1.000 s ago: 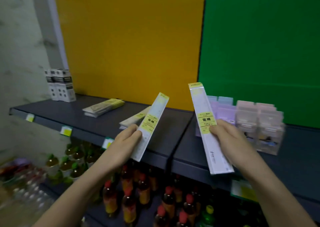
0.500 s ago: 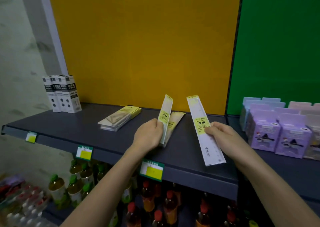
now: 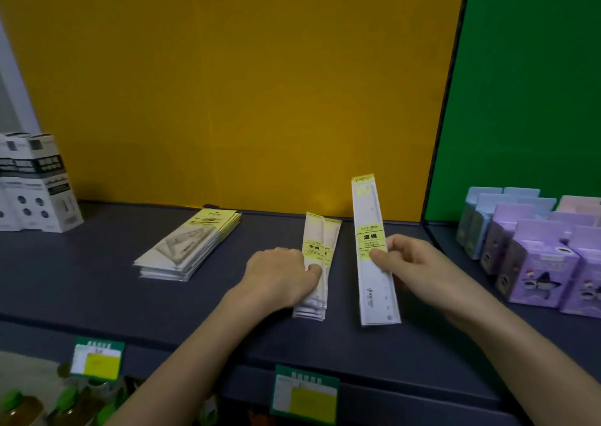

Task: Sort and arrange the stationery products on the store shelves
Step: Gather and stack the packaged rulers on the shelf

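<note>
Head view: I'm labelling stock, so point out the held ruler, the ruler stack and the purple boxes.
held ruler (image 3: 370,237): head view, on its yellow label.
ruler stack (image 3: 320,230): head view, on its far end.
purple boxes (image 3: 541,276): head view, front of one box.

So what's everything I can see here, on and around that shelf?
Shelf: one, dark grey, across view.
Yellow panel: one, behind shelf, left.
Green panel: one, behind shelf, right.
Black-and-white boxes: at least two, far left.
Flat packs: one stack, cream and yellow, left of centre.
Ruler stack: one, white with yellow labels, centre.
Ruler: one, white with yellow label, held up beside stack.
Pastel boxes: many, purple, blue, pink, far right.
Price tags: two, green and yellow, shelf's front edge.
Bottles: several, green caps, below shelf, left.
Left hand: grips ruler stack.
Right hand: pinches ruler.
</note>
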Demonstrator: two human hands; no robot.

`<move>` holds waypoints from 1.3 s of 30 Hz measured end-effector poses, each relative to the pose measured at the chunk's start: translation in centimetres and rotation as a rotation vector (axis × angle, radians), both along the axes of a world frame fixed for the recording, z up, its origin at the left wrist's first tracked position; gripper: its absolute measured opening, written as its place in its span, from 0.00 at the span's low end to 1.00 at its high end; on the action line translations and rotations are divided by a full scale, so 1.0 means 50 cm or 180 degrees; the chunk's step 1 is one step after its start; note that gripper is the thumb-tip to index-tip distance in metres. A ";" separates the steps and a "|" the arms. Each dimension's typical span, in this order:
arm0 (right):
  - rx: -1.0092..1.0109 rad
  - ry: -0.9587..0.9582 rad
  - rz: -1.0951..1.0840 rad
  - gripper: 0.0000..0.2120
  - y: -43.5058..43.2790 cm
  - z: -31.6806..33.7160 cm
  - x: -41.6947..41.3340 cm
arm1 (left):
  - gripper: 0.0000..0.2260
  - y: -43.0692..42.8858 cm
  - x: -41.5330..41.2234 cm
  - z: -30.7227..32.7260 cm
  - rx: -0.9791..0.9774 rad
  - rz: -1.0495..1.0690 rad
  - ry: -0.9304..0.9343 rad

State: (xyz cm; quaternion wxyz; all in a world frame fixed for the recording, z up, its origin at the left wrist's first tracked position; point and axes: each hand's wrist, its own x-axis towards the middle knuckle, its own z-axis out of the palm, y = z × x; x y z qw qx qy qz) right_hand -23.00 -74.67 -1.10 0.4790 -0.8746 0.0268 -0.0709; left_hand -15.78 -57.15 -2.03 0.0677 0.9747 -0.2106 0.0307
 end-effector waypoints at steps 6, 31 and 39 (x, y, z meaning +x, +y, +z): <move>0.0024 0.0218 -0.0068 0.09 0.047 -0.013 0.052 | 0.14 0.029 0.038 0.016 -0.0124 -0.0299 0.0107; -0.0027 0.0614 -0.0362 0.26 0.144 -0.032 0.111 | 0.25 -0.001 0.088 -0.036 -0.2668 -0.0653 0.1928; 0.1289 0.0323 -0.0636 0.25 0.158 0.000 0.148 | 0.24 -0.041 0.132 -0.025 -0.3182 -0.0336 0.2044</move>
